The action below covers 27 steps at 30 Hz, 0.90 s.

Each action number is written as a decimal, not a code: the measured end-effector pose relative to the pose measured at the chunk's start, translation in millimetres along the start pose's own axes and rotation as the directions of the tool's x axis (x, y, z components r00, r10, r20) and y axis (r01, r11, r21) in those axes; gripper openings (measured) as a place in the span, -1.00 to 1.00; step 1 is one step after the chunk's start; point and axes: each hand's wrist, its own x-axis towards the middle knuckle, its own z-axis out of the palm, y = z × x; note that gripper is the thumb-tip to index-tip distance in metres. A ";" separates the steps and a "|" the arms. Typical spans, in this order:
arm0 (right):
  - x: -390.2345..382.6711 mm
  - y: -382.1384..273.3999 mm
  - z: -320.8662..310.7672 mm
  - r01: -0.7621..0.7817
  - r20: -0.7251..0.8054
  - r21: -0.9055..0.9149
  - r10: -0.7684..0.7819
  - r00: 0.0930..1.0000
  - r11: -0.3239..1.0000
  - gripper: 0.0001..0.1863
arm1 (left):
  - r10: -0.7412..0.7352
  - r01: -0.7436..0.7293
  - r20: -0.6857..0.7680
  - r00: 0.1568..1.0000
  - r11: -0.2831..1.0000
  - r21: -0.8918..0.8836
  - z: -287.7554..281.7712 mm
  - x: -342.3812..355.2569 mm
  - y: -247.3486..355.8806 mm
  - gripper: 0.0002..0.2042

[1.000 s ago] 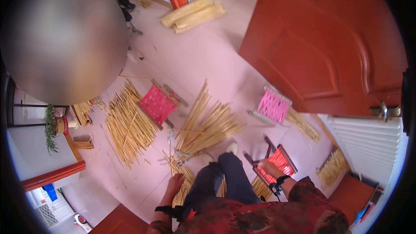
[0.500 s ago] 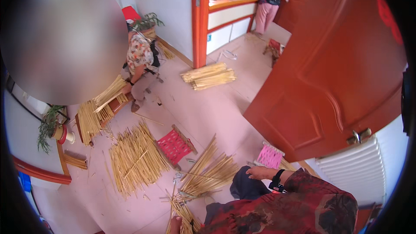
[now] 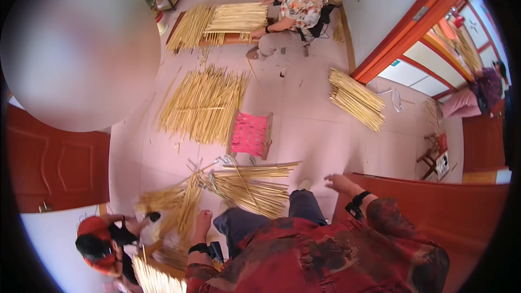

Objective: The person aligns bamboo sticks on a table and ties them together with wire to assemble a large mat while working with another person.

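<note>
Head view looks down on a pink tiled floor (image 3: 325, 130) in a room with white walls and red-brown doors. One red-brown door (image 3: 54, 168) is at the left edge of the frame and another red-brown door panel (image 3: 434, 206) runs along the lower right. An orange door frame (image 3: 401, 32) stands in the upper right, with a second room behind it.

No boxes, labels or signs can be made out.

Long thin yellow sticks lie all over the floor. They look dry and stiff, like straw or reed. A big loose pile (image 3: 203, 106) fans out in the middle. A tidy bundle (image 3: 355, 99) lies to the right of it, well apart. A small pink woven stool (image 3: 249, 134) sits just beside the big pile.

Lower in the frame, a bunch of sticks (image 3: 249, 184) lies on the floor just in front of the person's knees. The left hand (image 3: 202, 222) reaches down near the left end of this bunch; whether its grip is closed cannot be told. The right hand (image 3: 339, 183) hangs open over the floor to the right of the bunch, touching nothing.

A person in a flowery top (image 3: 301, 5) sits at the top by a low board of sticks (image 3: 222, 21). A person in a red cap (image 3: 100, 241) crouches at the lower left.
</note>
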 end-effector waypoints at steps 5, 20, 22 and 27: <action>28.9 25.9 -64.5 0.116 -0.020 0.122 -0.114 0.993 0.986 -0.61 | 0.080 -0.095 0.074 0.994 0.968 0.232 81.1 -69.6 -39.0 -0.71; 145.1 77.2 -243.6 0.539 0.329 -0.257 -0.451 0.829 0.802 -0.64 | -0.112 0.097 -0.061 0.992 0.972 -0.213 138.8 8.6 172.6 -0.68; 162.2 53.7 -257.7 0.440 0.369 -0.312 -0.320 0.873 0.842 -0.70 | -0.030 -0.052 -0.252 0.967 0.948 -0.313 158.3 38.1 181.6 -0.69; 187.4 19.0 -294.8 0.358 0.536 -0.146 -0.231 0.812 0.922 -0.68 | -0.184 0.011 -0.284 0.941 0.856 -0.517 105.3 54.7 268.8 -0.72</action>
